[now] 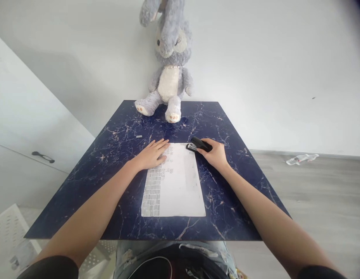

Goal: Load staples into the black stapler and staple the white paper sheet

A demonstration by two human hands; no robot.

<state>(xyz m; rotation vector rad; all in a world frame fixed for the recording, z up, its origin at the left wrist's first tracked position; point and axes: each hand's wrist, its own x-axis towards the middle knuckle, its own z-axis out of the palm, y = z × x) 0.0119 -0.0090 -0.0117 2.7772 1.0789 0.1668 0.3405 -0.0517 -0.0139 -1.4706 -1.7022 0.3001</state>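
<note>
A white sheet of paper [180, 190] with printed text down its left side lies on the dark blue marbled table; whether it is one sheet or a stack I cannot tell. My left hand [153, 155] rests flat on its upper left corner, fingers spread. In my right hand [216, 154] is a black stapler [201, 144], its jaws at the paper's upper right corner. The fingers wrap round the stapler's rear part.
A grey plush rabbit [169, 83] sits at the table's [110, 193] far edge against the wall. A small grey block, perhaps a strip of staples [139, 136], lies left of the paper. Clear plastic packaging [301, 159] is on the floor at right.
</note>
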